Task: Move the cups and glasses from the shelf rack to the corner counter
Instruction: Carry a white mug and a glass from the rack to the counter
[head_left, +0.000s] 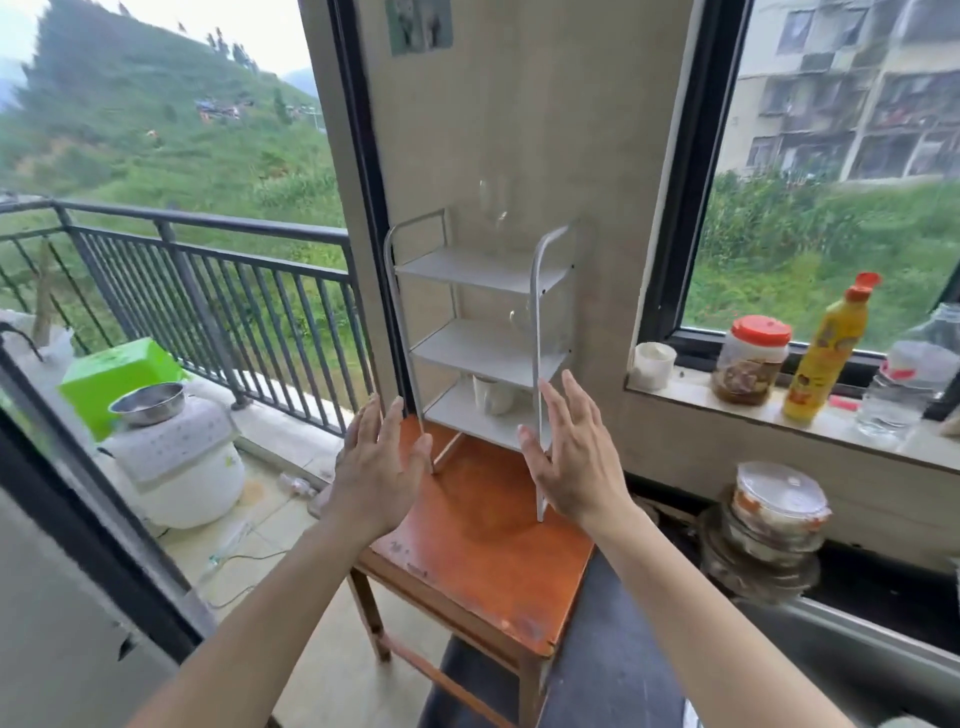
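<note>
Worktop (467, 561), orange wood, carries the white shelf rack (483, 338) | my left hand (376, 467) and right hand (569, 467) hover spread and empty beside its legs | white cup (491, 395) on bottom shelf | clear glasses (493, 202) on top, blurred.

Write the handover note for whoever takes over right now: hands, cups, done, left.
Left hand: open, empty, raised before the rack.
Right hand: open, empty, beside the rack's front right post.
Rack stands on the wooden table.
Top shelf: clear stemmed glass.
Middle shelf: clear glass mug, hard to make out.
Bottom shelf: white cup.
Done: nothing visibly moved; no grip yet.
Left: carry all three to the corner counter, which cannot be identified in this view.
</note>
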